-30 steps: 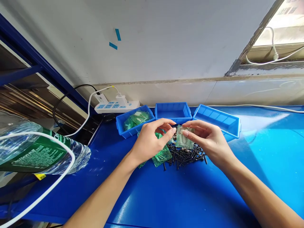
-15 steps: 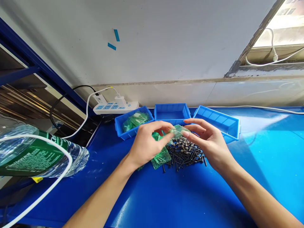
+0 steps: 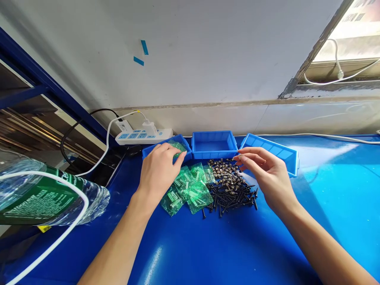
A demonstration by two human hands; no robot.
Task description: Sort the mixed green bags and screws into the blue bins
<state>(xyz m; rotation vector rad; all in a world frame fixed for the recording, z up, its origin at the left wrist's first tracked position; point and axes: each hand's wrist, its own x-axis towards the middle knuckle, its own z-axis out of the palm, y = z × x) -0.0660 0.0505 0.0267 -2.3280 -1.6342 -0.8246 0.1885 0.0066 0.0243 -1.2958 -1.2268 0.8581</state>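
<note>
My left hand reaches over the left blue bin, fingers curled round a green plastic packet at its rim. The fingers partly hide the packet and the other packets inside. My right hand hovers by the right blue bin, thumb and fingertips pinched together. Anything between those tips is too small to make out. Below and between the hands lie several green packets of small pale parts. Touching them on the right is a loose heap of black screws, with brassy pieces at its back.
A middle blue bin stands between the other two. Behind the left bin sits a white power strip with cables. A large bottle lies at the left, with a white cable crossing in front. The wall rises behind.
My left hand has moved left, from above the pile to the left bin, taking the green packet from between both hands. My right hand has let go of it and stays near its place.
</note>
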